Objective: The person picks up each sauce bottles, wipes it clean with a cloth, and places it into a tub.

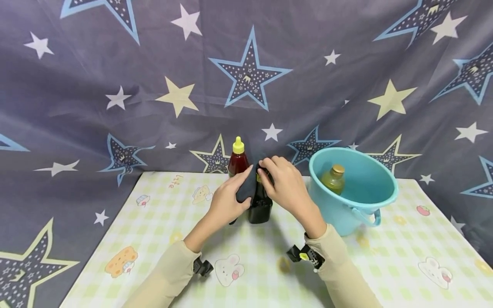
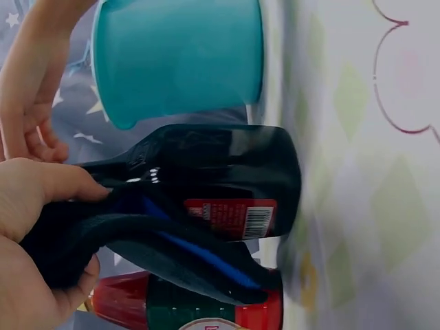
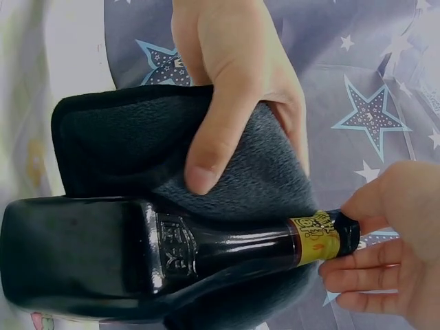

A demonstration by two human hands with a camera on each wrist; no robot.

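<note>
A dark glass bottle [image 1: 260, 210], likely a sauce bottle, stands upright on the table. My right hand [image 1: 286, 184] pinches its black cap, just above the yellow neck band [image 3: 317, 239]. In my left hand [image 1: 228, 197] is a dark grey plush cloth [image 1: 247, 188], gripped between thumb and fingers. The cloth [image 3: 130, 137] lies against the bottle's side and passes behind its neck, and a blue strip shows on its inner side in the left wrist view. A red-and-white label with a barcode [image 2: 257, 222] is on the bottle.
Behind the left hand stands a red sauce bottle [image 1: 238, 161] with a yellow nozzle cap. To the right is a light blue bucket [image 1: 331, 211] holding a gold-capped bottle of yellowish liquid [image 1: 333, 181]. A star-patterned curtain [image 1: 246, 124] hangs along the table's back edge.
</note>
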